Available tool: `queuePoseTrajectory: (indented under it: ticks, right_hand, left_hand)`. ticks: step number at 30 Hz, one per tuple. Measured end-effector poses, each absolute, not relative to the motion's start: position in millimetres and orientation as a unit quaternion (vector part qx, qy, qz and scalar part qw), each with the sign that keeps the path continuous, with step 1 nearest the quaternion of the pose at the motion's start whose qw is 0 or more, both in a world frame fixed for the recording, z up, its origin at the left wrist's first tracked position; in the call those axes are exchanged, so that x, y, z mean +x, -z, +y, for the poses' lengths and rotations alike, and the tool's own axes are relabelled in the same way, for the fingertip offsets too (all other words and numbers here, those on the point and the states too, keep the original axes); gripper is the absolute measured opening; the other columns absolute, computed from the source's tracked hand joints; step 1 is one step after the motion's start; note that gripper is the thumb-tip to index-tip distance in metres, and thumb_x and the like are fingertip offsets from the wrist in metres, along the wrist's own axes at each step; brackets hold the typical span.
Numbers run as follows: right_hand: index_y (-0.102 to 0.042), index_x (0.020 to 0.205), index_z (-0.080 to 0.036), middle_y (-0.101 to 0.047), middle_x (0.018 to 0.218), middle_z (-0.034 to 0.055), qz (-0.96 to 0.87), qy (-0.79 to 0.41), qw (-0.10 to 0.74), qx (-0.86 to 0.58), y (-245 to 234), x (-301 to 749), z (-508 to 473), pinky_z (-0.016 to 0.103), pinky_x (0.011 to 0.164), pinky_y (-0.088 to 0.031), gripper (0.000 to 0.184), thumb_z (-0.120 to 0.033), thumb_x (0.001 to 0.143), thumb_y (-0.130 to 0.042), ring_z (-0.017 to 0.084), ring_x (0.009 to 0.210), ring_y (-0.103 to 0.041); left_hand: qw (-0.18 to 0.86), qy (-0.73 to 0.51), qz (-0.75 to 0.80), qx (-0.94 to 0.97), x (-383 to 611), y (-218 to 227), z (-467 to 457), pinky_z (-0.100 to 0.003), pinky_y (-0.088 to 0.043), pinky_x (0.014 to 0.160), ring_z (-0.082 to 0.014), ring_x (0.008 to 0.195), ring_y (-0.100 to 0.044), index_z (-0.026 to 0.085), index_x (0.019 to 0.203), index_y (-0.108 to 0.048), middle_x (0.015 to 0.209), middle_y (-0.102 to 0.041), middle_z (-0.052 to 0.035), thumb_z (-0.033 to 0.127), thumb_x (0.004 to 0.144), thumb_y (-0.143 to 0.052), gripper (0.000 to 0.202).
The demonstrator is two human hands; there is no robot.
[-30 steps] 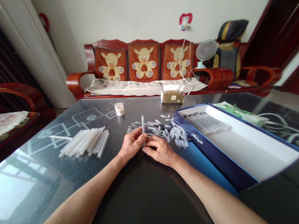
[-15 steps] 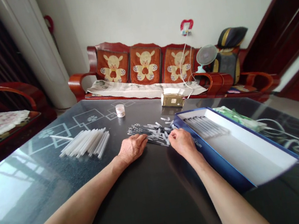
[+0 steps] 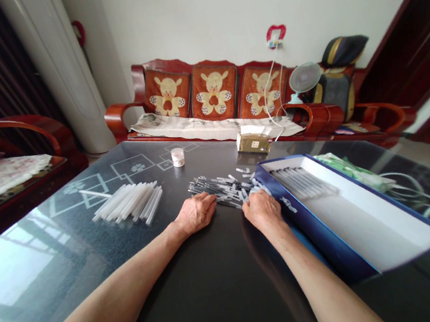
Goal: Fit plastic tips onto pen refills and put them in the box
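Right hand (image 3: 262, 209) sits over the near side of a loose heap of small whitish caps (image 3: 263, 188) on the dark tabletop (image 3: 214, 155), beside the blue box (image 3: 323, 236); the left hand (image 3: 196, 213) lies at the near edge of thin dark rods (image 3: 205, 185). The caps are short, pale and jumbled, some strewn among the rods, which lie bunched together. The right fingers bend down into the caps, and whether they pinch one I cannot tell; the left hand is loosely curled, knuckles up, and what lies under its fingers is hidden too. A second ago the two hands met around an upright pale pen; now they are apart. Farther out, the white tubes (image 3: 127, 203), small jar (image 3: 177, 157) and tissue box (image 3: 253, 139) lie as before.
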State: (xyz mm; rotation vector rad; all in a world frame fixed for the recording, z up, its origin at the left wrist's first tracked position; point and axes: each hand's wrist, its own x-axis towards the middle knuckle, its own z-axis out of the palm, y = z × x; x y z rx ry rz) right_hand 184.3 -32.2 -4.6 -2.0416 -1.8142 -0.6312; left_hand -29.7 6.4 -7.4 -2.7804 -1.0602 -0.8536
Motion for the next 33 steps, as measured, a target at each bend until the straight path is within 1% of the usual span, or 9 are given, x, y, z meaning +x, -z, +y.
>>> queuePoseTrajectory:
  ticks: [4,6,11,13,16,19,22,27,33]
  right_hand:
    - [-0.072,0.067,-0.016,-0.067,0.076,0.0153,-0.628,0.148,0.136,-0.752,-8,183,-36,0.031,0.055,-0.045,0.019,-0.026,0.078,-0.059,0.021,0.062,-0.063]
    - [-0.072,0.073,-0.015,-0.067,0.083,0.0159,-0.614,0.131,0.159,-0.762,-17,182,-39,0.032,0.058,-0.046,0.021,-0.025,0.08,-0.055,0.022,0.066,-0.064]
    - [-0.066,0.08,-0.017,-0.065,0.083,0.0086,-0.672,0.116,0.365,-0.634,-18,174,-38,0.028,0.067,-0.048,0.017,-0.024,0.083,-0.051,0.017,0.07,-0.062]
    - [-0.064,0.082,-0.018,-0.066,0.082,0.0064,-0.696,0.072,0.43,-0.571,-8,167,-36,0.027,0.068,-0.049,0.015,-0.023,0.083,-0.05,0.015,0.069,-0.062]
    - [-0.062,0.085,-0.019,-0.069,0.082,0.0056,-0.692,0.013,0.484,-0.536,7,157,-34,0.026,0.068,-0.051,0.011,-0.024,0.084,-0.052,0.015,0.069,-0.065]
    - [-0.062,0.086,-0.021,-0.069,0.077,0.0041,-0.682,-0.02,0.495,-0.538,14,152,-34,0.026,0.065,-0.052,0.01,-0.026,0.084,-0.054,0.016,0.067,-0.065]
    - [-0.062,0.089,-0.021,-0.068,0.082,0.0052,-0.68,-0.022,0.503,-0.533,15,153,-33,0.026,0.063,-0.053,0.011,-0.025,0.085,-0.053,0.015,0.067,-0.063]
    - [-0.062,0.097,-0.02,-0.064,0.096,0.0085,-0.684,-0.03,0.527,-0.504,14,158,-31,0.028,0.069,-0.055,0.018,-0.02,0.085,-0.049,0.017,0.083,-0.063]
    - [-0.063,0.097,-0.021,-0.063,0.098,0.0085,-0.696,-0.052,0.518,-0.494,12,158,-33,0.03,0.074,-0.054,0.018,-0.02,0.086,-0.048,0.019,0.09,-0.062]
  left_hand:
    - [0.018,0.272,-0.338,-0.901,-30,8,7,-0.022,-0.049,0.068,-0.0151,0.078,-0.063,0.017,0.102,-0.062,0.083,-0.064,-0.0049,0.029,0.096,-0.039,0.027]
    - [0.015,0.279,-0.336,-0.899,-31,9,8,-0.022,-0.05,0.068,-0.0151,0.08,-0.064,0.017,0.106,-0.062,0.084,-0.064,-0.0051,0.029,0.096,-0.039,0.028]
    - [-0.004,0.312,-0.341,-0.887,-31,11,8,-0.023,-0.051,0.07,-0.0145,0.079,-0.066,0.02,0.123,-0.057,0.09,-0.067,-0.0047,0.031,0.096,-0.04,0.033]
    - [-0.006,0.336,-0.344,-0.877,-32,11,8,-0.023,-0.051,0.07,-0.0143,0.078,-0.066,0.021,0.122,-0.058,0.089,-0.068,-0.0046,0.034,0.096,-0.041,0.034]
    - [-0.007,0.36,-0.343,-0.868,-32,9,7,-0.022,-0.05,0.068,-0.0139,0.075,-0.065,0.019,0.116,-0.061,0.083,-0.066,-0.0042,0.034,0.096,-0.042,0.032]
    - [-0.002,0.36,-0.335,-0.871,-32,8,6,-0.022,-0.05,0.066,-0.0137,0.072,-0.064,0.018,0.109,-0.063,0.079,-0.065,-0.0039,0.032,0.095,-0.042,0.029]
    - [0.011,0.362,-0.335,-0.87,-32,9,7,-0.022,-0.05,0.066,-0.0136,0.073,-0.063,0.018,0.107,-0.064,0.079,-0.064,-0.0041,0.03,0.095,-0.041,0.028]
    - [0.023,0.349,-0.35,-0.869,-31,10,9,-0.022,-0.049,0.065,-0.0144,0.074,-0.063,0.019,0.113,-0.063,0.08,-0.064,-0.0041,0.029,0.094,-0.042,0.03]
    - [0.025,0.319,-0.349,-0.881,-31,11,10,-0.023,-0.049,0.066,-0.0149,0.076,-0.062,0.021,0.112,-0.063,0.08,-0.063,-0.004,0.03,0.095,-0.042,0.03]
